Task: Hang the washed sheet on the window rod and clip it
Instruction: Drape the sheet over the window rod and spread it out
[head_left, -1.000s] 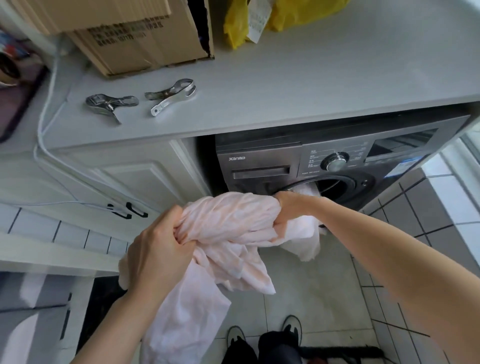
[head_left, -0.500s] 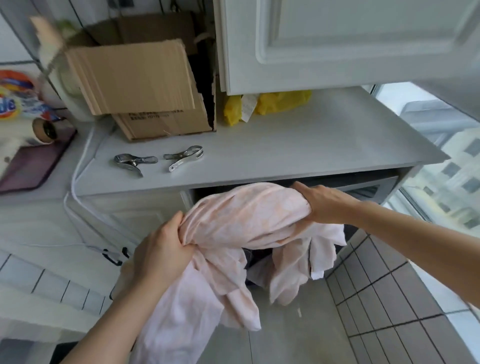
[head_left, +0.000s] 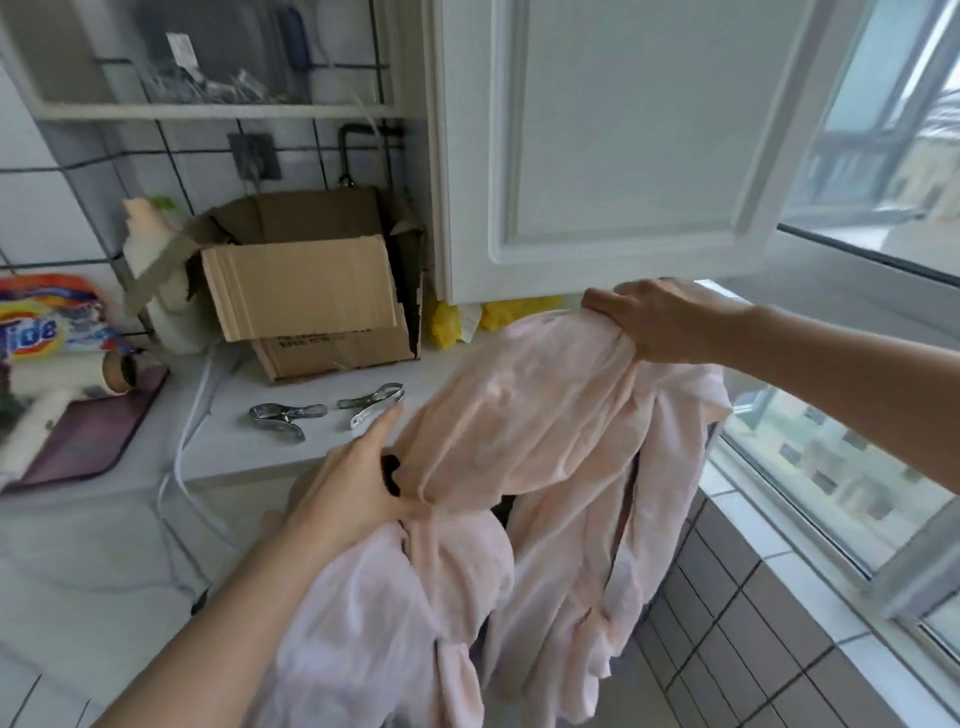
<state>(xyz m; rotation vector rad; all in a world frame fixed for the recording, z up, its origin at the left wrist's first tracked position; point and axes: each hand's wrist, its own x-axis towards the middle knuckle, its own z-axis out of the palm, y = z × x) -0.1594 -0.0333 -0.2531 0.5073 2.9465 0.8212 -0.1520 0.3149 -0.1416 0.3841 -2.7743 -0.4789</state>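
Pale pink sheet (head_left: 519, 441) bunched, held up between both hands over counter edge, folds hanging toward tiled floor (head_left: 737, 623). Left hand (head_left: 348, 499) grips bunch low at near left, index finger extended. Right hand (head_left: 660, 322) grips top of bunch farther right, below white cabinet door (head_left: 613, 130). Two metal clips (head_left: 327, 413) lie side by side on white counter (head_left: 234, 441), just left of sheet. Open cardboard box (head_left: 311, 296) behind clips. Tide detergent bag (head_left: 47, 322) far left. Window (head_left: 883, 260) at right.

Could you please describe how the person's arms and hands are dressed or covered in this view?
Both forearms are bare as far as the frame shows: no sleeves or gloves. The left hand and right hand show no rings, and neither wrist has a watch or bracelet. Fingernails are too blurred to judge.
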